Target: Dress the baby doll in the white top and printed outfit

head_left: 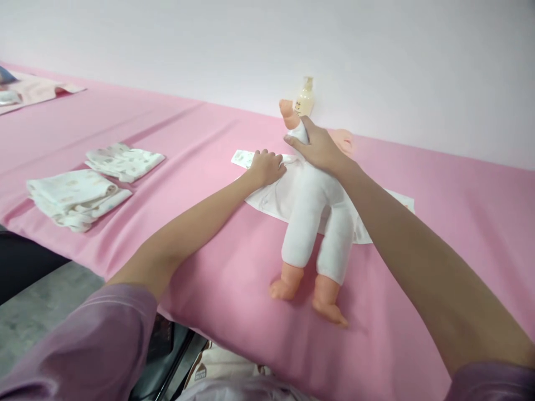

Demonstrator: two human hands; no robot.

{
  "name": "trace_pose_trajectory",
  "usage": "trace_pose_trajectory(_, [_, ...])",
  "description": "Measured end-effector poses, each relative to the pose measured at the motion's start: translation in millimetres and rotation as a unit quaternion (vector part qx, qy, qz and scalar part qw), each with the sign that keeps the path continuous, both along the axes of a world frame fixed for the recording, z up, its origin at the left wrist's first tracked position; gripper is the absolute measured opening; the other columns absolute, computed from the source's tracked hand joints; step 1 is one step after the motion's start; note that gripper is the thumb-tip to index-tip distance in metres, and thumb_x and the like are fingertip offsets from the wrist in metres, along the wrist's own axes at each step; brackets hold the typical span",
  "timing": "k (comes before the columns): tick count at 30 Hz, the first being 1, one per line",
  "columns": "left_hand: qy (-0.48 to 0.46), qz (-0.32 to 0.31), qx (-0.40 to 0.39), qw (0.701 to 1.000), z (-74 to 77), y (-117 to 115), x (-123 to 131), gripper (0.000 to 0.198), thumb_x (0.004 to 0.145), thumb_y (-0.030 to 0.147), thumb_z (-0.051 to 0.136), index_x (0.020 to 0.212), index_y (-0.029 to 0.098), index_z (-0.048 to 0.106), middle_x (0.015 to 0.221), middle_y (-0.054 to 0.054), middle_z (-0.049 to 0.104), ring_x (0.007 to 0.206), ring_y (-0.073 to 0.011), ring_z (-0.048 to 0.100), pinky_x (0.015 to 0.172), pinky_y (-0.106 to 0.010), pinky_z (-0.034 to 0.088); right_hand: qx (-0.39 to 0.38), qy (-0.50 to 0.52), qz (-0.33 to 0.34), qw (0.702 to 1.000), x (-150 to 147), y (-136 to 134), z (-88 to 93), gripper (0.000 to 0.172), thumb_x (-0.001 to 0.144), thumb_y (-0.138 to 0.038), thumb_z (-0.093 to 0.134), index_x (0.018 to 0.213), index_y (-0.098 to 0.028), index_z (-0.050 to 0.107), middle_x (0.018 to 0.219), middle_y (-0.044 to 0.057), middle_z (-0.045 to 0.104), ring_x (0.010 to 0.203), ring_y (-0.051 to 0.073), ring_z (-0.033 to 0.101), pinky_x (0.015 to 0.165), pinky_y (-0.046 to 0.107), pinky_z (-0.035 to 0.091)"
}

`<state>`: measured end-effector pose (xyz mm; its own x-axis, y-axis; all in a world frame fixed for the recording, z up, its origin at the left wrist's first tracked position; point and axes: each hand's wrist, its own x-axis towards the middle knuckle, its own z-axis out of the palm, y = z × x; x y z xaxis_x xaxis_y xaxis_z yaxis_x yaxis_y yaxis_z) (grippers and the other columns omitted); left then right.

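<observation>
One doll [320,192], long axis toward wall [167,44], feet [288,281] nearest viewer.

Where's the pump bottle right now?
In the head view, the pump bottle is at the upper middle, slightly right of centre, near the pale wall, just beyond the doll's hand and the person's right hand.

a plain, pale grey-white wall [234,44] rises behind a long table surface draped in smooth, creased pink cloth [234,278]. below its left edge lies a mottled grey floor [62,301], under soft light with faint shadows.
</observation>
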<state>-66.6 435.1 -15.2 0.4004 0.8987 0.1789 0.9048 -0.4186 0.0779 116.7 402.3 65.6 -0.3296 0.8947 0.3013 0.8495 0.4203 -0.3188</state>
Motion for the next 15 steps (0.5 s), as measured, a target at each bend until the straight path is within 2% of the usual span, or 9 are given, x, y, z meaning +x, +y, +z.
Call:
trace_pose_trajectory(3, [-0.014,0.001,-0.015,1.0,3.2,2,-3,0.044,0.111,0.038,0.039,0.12,0.019,0.078,0.125,-0.019,0.077,0.125,-0.0395,0.064,0.111,-0.051,0.042,-0.015,0.003,0.0,1.0,-6,2,7.3,0.075,0.108,-0.086,0.039,0.154,-0.029,0.052,0.13,0.012,0.073,0.128,0.04,0.066,0.11,0.054,0.052])
trace_pose_trajectory(8, [-0.072,0.014,-0.069,0.995,12.8,8,-13,0.041,0.11,0.04,0.041,0.106,0.02,0.076,0.118,-0.016,0.08,0.117,-0.0364,0.07,0.107,-0.046,0.048,-0.033,-0.016,0.022,0.999,-13,-4,21.6,0.078,0.104,-0.093,0.029,0.137,-0.032,0.064,0.126,0.01,0.075,0.117,0.038,0.067,0.106,0.054,0.054])
trace_pose_trajectory(12, [-0.15,0.024,-0.143,0.978,16.8,19,-25,0.039,0.108,0.045,0.046,0.112,0.02,0.076,0.117,-0.015,0.08,0.105,-0.0323,0.074,0.094,-0.038,0.053,-0.054,-0.055,0.022,0.997,-12,-4,32.7,0.082,0.098,-0.097,0.043,0.133,-0.029,0.073,0.122,0.012,0.076,0.118,0.043,0.068,0.103,0.059,0.054])
trace_pose_trajectory(15, [-0.21,0.036,-0.187,0.959,16.9,28,-34,0.042,0.105,0.049,0.051,0.119,0.018,0.076,0.124,-0.016,0.079,0.101,-0.0306,0.075,0.087,-0.036,0.055,-0.052,-0.076,0.035,0.995,-8,6,37.0,0.078,0.09,-0.098,0.055,0.12,-0.03,0.081,0.111,0.012,0.078,0.113,0.045,0.07,0.101,0.062,0.054])
